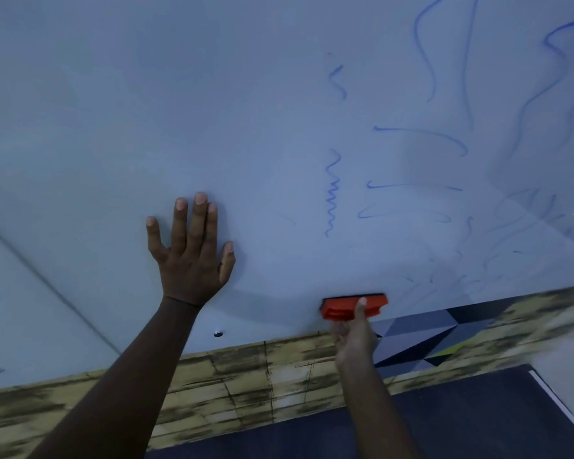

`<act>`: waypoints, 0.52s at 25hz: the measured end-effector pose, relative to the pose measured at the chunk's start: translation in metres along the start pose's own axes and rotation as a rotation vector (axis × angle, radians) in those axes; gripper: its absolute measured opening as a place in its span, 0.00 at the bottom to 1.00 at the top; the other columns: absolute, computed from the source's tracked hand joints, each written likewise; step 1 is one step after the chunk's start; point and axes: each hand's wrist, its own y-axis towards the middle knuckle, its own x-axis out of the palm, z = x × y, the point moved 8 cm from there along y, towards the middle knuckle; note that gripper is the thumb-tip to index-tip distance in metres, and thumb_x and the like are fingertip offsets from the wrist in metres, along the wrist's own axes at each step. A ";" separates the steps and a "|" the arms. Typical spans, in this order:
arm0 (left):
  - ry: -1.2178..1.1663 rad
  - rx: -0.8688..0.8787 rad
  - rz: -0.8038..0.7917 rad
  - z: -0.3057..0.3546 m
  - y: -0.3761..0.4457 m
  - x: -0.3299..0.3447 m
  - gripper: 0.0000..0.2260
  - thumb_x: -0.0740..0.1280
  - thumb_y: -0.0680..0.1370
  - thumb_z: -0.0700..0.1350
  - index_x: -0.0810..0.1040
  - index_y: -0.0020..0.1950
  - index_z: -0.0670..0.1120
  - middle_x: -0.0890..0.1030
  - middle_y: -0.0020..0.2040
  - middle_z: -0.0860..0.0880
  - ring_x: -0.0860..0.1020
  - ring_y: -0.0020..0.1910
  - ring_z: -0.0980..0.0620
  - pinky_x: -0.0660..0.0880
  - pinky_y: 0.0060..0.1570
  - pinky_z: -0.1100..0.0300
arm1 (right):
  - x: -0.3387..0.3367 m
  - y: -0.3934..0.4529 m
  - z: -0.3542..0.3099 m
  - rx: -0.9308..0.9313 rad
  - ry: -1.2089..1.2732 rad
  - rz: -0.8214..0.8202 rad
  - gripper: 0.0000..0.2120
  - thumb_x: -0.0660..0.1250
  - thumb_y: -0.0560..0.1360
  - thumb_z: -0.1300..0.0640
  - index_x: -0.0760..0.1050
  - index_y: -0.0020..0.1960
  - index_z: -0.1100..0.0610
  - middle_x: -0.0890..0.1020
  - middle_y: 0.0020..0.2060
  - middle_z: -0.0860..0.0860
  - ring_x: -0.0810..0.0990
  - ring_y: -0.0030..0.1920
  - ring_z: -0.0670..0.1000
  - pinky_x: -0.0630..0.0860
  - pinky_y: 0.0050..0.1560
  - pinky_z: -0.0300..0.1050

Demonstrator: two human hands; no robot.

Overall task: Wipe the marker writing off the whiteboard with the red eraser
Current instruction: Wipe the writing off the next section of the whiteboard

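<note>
The eraser [353, 306] is gripped by the right hand [353, 336] and pressed against the whiteboard's [212, 111] lower edge. The left hand [191, 256] is laid flat, fingers spread, on the board. Blue writing [332, 190] is seen above the eraser.

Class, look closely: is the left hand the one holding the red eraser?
No. The left hand lies flat with fingers spread on the whiteboard, while the right hand grips the red eraser.

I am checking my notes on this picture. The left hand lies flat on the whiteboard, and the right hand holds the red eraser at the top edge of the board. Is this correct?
Not quite. In the head view the right hand holds the red eraser at the bottom edge of the whiteboard, not the top. The rest is right: the left hand lies flat on the board.
</note>
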 end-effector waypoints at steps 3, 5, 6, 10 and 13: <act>0.000 0.012 0.007 0.002 -0.001 0.000 0.33 0.58 0.84 0.52 0.56 0.86 0.39 0.52 0.87 0.44 0.52 0.86 0.43 0.45 0.82 0.36 | 0.033 -0.040 -0.060 -0.466 -0.082 0.002 0.25 0.73 0.78 0.44 0.77 0.71 0.52 0.85 0.53 0.48 0.85 0.53 0.51 0.85 0.51 0.51; -0.007 0.013 0.007 0.003 -0.001 0.000 0.34 0.59 0.83 0.52 0.55 0.86 0.39 0.52 0.87 0.43 0.51 0.86 0.43 0.45 0.82 0.37 | 0.066 -0.087 -0.061 -0.731 -0.289 -0.048 0.25 0.75 0.75 0.42 0.78 0.68 0.51 0.81 0.51 0.47 0.84 0.51 0.49 0.85 0.49 0.49; -0.024 0.004 0.002 0.002 -0.001 0.000 0.34 0.59 0.83 0.52 0.55 0.86 0.39 0.52 0.87 0.43 0.51 0.86 0.43 0.44 0.82 0.37 | 0.081 -0.109 -0.049 -0.853 -0.438 -0.112 0.26 0.75 0.75 0.41 0.77 0.68 0.51 0.78 0.51 0.47 0.82 0.50 0.50 0.84 0.46 0.46; -0.002 0.013 -0.015 0.002 -0.007 0.002 0.33 0.58 0.84 0.53 0.57 0.85 0.38 0.54 0.87 0.42 0.51 0.86 0.42 0.44 0.83 0.36 | 0.113 -0.155 -0.005 -1.390 -1.069 -0.287 0.31 0.71 0.76 0.40 0.71 0.76 0.47 0.75 0.53 0.49 0.76 0.52 0.51 0.79 0.42 0.46; -0.033 0.011 -0.019 0.002 -0.010 0.004 0.31 0.59 0.85 0.52 0.59 0.85 0.38 0.55 0.87 0.42 0.53 0.86 0.42 0.44 0.83 0.37 | 0.113 -0.156 -0.043 -1.351 -0.988 -0.173 0.33 0.70 0.76 0.37 0.66 0.78 0.40 0.74 0.53 0.47 0.77 0.51 0.50 0.81 0.41 0.49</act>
